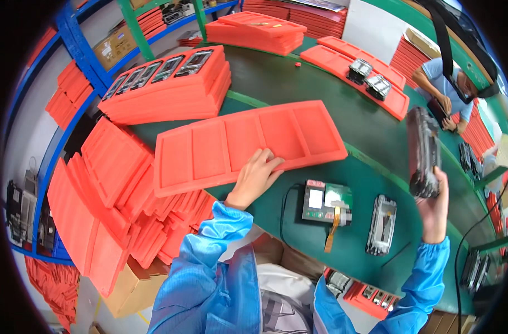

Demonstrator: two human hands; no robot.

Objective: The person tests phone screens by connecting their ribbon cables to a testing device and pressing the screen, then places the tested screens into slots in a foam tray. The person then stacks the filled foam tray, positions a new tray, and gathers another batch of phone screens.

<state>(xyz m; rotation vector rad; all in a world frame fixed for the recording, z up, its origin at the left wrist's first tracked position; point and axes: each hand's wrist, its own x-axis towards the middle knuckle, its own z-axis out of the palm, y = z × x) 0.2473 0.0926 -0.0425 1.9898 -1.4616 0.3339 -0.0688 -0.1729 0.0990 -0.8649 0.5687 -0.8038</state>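
Note:
My left hand (pixel 258 175) is closed over the near edge of a red foam tray (pixel 243 139), fingertips on its rim. The tray has several shallow rectangular compartments with nothing lying in them, and it rests at a slant on the green table. My right hand (pixel 433 206) is raised at the right, gripping the lower end of an upright stack of dark rectangular device frames (pixel 423 147). Between my arms, a small test device with a screen (pixel 323 201) and an orange ribbon cable (pixel 332 229) lies on the table. A single metal-rimmed frame (pixel 381 225) lies beside it.
Behind the tray, stacked red foam trays (pixel 170 97) carry several device frames. Loose trays (pixel 98 206) pile up at the left over a cardboard box (pixel 132 289). More frames (pixel 377 87) sit on trays across the table. A co-worker (pixel 449 83) works at the far right. Blue shelving (pixel 79 50) stands left.

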